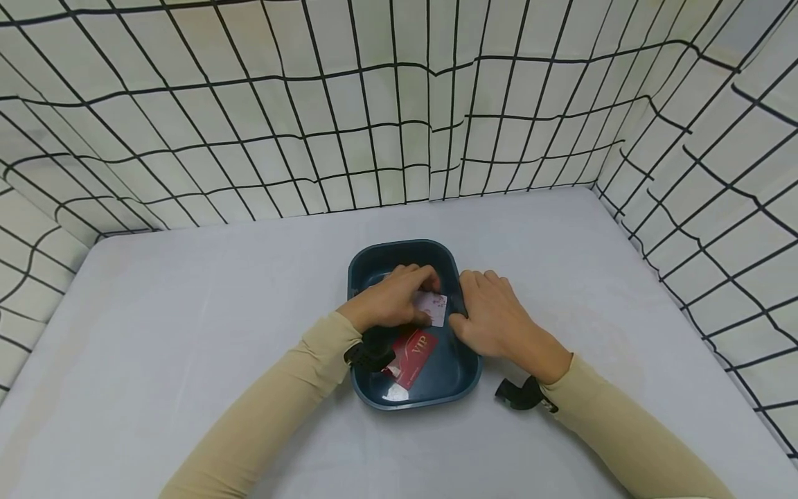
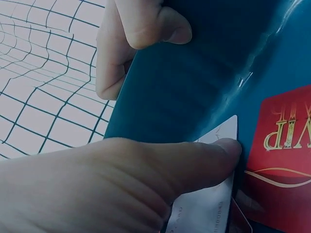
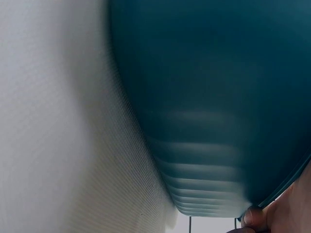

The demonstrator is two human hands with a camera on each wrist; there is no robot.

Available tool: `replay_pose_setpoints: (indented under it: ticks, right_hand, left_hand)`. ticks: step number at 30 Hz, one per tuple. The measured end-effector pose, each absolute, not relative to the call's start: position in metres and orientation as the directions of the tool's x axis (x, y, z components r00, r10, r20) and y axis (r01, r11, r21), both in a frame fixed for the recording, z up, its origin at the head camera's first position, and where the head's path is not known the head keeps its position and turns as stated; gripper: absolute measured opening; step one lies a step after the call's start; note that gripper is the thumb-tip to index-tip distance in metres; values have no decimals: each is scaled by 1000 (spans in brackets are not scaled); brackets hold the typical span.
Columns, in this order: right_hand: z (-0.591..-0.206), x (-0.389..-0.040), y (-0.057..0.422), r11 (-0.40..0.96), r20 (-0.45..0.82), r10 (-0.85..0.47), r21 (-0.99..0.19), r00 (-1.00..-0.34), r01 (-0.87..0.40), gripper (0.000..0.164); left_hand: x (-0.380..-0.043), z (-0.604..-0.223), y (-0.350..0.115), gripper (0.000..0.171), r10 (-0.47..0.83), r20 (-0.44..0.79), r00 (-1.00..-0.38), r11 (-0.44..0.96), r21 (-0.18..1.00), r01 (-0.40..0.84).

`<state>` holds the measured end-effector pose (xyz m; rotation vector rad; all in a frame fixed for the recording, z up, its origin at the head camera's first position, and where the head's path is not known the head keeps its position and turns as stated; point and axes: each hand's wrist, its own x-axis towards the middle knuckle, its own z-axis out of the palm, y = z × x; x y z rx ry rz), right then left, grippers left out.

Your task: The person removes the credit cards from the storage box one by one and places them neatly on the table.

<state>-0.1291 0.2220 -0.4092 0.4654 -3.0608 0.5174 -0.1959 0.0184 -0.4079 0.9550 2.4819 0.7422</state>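
My left hand [image 1: 389, 299] is inside a dark blue plastic basin [image 1: 454, 374], pinching a whitish card with pinkish marks [image 1: 438, 310]. In the left wrist view its thumb [image 2: 194, 162] lies flat across the white card [image 2: 206, 206]. A red card with gold "VIP" lettering [image 1: 414, 357] lies on the basin floor, close to my left wrist. Under the white card, the edge of another card [image 2: 241, 219] peeks out. My right hand [image 1: 495, 315] grips the basin's right rim, thumb inside and fingers over the outside. The right wrist view shows the basin's ribbed outer wall [image 3: 204, 165] beside that hand.
The basin stands on a white-covered table [image 1: 187, 333]. White walls with a black grid [image 1: 374, 104] enclose the back and both sides. Dark wrist cameras sit at the left wrist [image 1: 370, 355] and the right wrist [image 1: 520, 395].
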Motion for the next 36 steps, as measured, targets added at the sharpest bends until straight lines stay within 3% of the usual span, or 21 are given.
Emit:
replay_pose_setpoints:
  ticks: [16,24,36]
  right_hand:
    - [-409,-128,222,902,65,-285,-321,-956,-290,21]
    - [-409,-128,222,898,76,-290,-323,-954,-299,20]
    - [-409,-128,222,899,87,-293,-316,-952,-305,19]
  left_hand:
    - [-195,-407,19,55,693,-144,-707,634,589,501]
    - [-197,-407,20,58,714,-151,-683,609,615,501]
    - [-196,-407,20,40,741,-155,-654,603,582,546]
